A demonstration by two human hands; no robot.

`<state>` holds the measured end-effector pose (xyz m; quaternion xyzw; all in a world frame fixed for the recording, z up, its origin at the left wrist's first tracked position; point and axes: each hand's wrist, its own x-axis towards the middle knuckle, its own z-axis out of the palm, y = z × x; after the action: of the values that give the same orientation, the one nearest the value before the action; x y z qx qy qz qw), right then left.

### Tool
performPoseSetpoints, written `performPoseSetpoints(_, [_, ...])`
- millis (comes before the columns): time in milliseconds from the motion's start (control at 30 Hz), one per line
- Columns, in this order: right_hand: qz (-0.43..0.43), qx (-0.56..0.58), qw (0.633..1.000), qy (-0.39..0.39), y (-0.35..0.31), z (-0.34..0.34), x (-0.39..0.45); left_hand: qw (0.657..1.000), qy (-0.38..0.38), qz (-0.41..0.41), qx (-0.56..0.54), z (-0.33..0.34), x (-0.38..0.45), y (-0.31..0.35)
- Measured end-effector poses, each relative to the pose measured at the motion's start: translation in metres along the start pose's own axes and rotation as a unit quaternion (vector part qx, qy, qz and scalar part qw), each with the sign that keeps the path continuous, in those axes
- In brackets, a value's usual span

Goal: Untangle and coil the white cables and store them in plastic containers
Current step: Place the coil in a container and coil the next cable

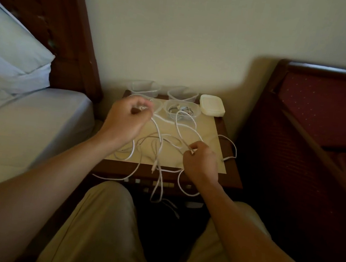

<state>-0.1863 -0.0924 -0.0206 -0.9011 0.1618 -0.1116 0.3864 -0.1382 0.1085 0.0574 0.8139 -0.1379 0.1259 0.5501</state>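
- The step in hand looks like untangling: the white cables [161, 149] lie in a loose knot on the surface [207, 124], with loops hanging over its near edge toward the person's knees at 6 o'clock.
- The right hand [202, 160], nearer the viewer at about 4 o'clock of the tangle, pinches a strand between thumb and fingertips, the other fingers curled in.
- The left hand [129, 119] is raised at about 10 o'clock of the tangle, fingers curled around what seems to be a cable end; motion blur makes the exact grip hard to read.
- Strands run between the two hands and cross in the middle of the tangle.
- Next, I judge, one cable must be drawn free of the crossings, slowly, so loops don't tighten, then wound into a coil.
- Farther off, at 12 o'clock, stand the plastic containers [144, 87]: four clear tubs in two rows. The near right tub [181, 110] already holds a coiled cable; a strand trails out of it.
- A stack of lids [212, 107] sits just beside the tubs at 1 o'clock.
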Motion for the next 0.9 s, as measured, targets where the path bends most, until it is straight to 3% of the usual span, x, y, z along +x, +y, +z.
performPoseSetpoints(67, [-0.005,0.034,0.999,0.024,-0.007,-0.005,-0.003,0.993,0.081,0.058,-0.063,-0.003,-0.004,0.007])
performPoseSetpoints(100, [-0.013,0.049,0.998,0.041,-0.011,-0.008,-0.005,0.99,0.088,0.077,-0.073,-0.003,-0.006,0.009])
performPoseSetpoints(200, [-0.038,0.084,0.994,0.064,-0.019,-0.011,-0.011,0.996,0.03,0.07,-0.044,0.002,-0.003,0.014])
performPoseSetpoints(367, [-0.08,0.088,0.993,-0.022,-0.026,-0.005,-0.026,0.99,-0.133,-0.029,-0.023,0.012,0.009,0.025])
performPoseSetpoints(467, [-0.059,0.043,0.997,-0.023,-0.025,0.001,-0.036,0.987,-0.151,0.018,0.047,0.014,0.004,0.037])
performPoseSetpoints(600, [-0.018,-0.024,0.999,0.012,-0.016,0.004,-0.038,0.987,-0.134,0.061,0.063,0.012,-0.003,0.034])
performPoseSetpoints(667, [0.009,0.052,0.999,-0.006,-0.013,0.005,-0.032,0.989,-0.136,0.047,0.036,0.012,-0.005,0.031])
performPoseSetpoints(767, [0.011,0.249,0.962,-0.108,-0.025,0.005,-0.032,0.99,-0.136,0.03,0.014,0.014,-0.008,0.022])
performPoseSetpoints(833, [-0.008,0.251,0.959,-0.131,-0.03,0.012,-0.033,0.988,-0.148,0.03,-0.003,0.016,-0.011,0.02])
performPoseSetpoints(900, [-0.009,0.242,0.965,-0.105,-0.03,0.018,-0.03,0.987,-0.155,0.03,-0.011,0.019,-0.013,0.019])
